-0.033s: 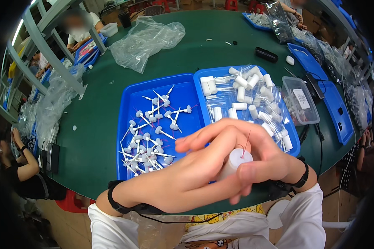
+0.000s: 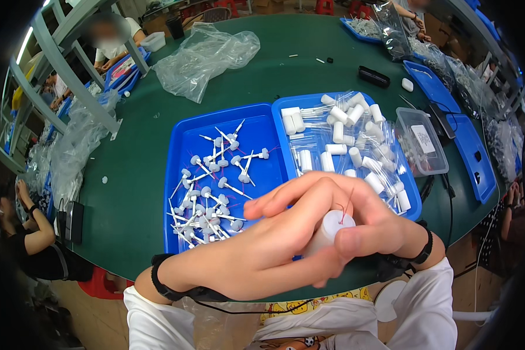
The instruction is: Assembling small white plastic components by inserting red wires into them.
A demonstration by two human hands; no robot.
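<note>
On worktop (image 2: 137, 151), leftmost: left blue tray (image 2: 188, 133), with white sticks with grey lobed heads (image 2: 223, 183). Next, left hand (image 2: 268, 242), fingers clamped on white cylinder (image 2: 326, 231). Long axis tilted, flat end up and rightward, thin red wire (image 2: 346, 208) out of it. Right hand (image 2: 373, 224) equally near: fingers wrapped over far side, thumb against cylinder. Beyond both: right blue tray (image 2: 302, 101), with loose white cylinders (image 2: 338, 132).
</note>
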